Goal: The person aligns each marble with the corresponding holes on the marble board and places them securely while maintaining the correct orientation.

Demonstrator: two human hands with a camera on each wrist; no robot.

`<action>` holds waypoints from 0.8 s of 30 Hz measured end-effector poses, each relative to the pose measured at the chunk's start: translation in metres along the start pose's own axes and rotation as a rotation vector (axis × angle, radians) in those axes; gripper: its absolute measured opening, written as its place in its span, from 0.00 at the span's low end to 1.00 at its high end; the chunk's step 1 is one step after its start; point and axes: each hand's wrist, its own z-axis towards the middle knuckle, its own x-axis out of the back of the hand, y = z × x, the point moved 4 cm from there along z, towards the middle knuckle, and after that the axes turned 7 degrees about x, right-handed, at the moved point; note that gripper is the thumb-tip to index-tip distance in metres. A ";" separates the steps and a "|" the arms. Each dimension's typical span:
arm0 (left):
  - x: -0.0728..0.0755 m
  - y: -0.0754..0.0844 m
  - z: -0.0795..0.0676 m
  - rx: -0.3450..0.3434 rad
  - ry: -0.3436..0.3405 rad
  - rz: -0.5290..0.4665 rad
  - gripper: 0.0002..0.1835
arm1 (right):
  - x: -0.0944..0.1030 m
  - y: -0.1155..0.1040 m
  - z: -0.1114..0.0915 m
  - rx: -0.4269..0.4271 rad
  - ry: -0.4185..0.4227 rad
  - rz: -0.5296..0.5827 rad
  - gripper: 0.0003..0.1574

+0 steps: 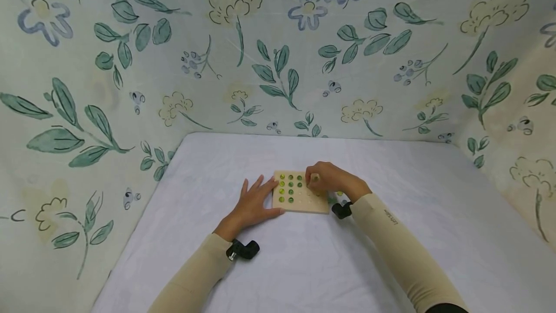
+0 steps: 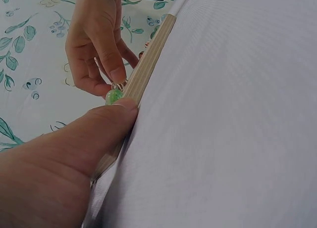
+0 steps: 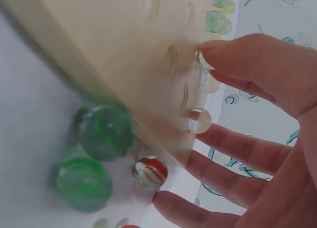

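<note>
A pale wooden board (image 1: 304, 206) with round hollows lies on the white cloth; yellow-green and green marbles (image 1: 290, 192) fill its left columns. My left hand (image 1: 254, 203) is spread at the board's left side, its thumb (image 2: 111, 121) pressing the near edge and its fingertips at the left edge. Over the board's right part, my right hand (image 1: 332, 177) pinches a clear marble (image 3: 202, 60) between thumb and forefinger. Another clear marble (image 3: 200, 120) sits on the board close to the right hand's fingers, which spread past the board's edge.
Beside the board's right edge lie loose marbles on the cloth: a green one (image 3: 106, 132), a brighter green one (image 3: 84, 184) and a red-and-white swirled one (image 3: 150, 172). Flower-patterned fabric (image 1: 278, 62) hangs behind the white-covered table (image 1: 282, 264).
</note>
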 end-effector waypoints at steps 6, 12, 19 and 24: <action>-0.001 -0.001 0.001 -0.002 0.004 0.012 0.47 | 0.000 0.001 0.001 0.006 0.005 -0.007 0.04; -0.001 -0.001 0.001 -0.002 0.006 0.009 0.47 | -0.001 0.003 0.001 0.009 0.006 -0.011 0.05; 0.000 -0.001 0.000 0.003 0.004 0.011 0.47 | 0.000 0.003 0.000 0.021 0.011 -0.010 0.06; 0.001 0.001 -0.001 0.003 0.001 0.010 0.47 | 0.002 0.002 -0.003 0.013 0.024 -0.004 0.10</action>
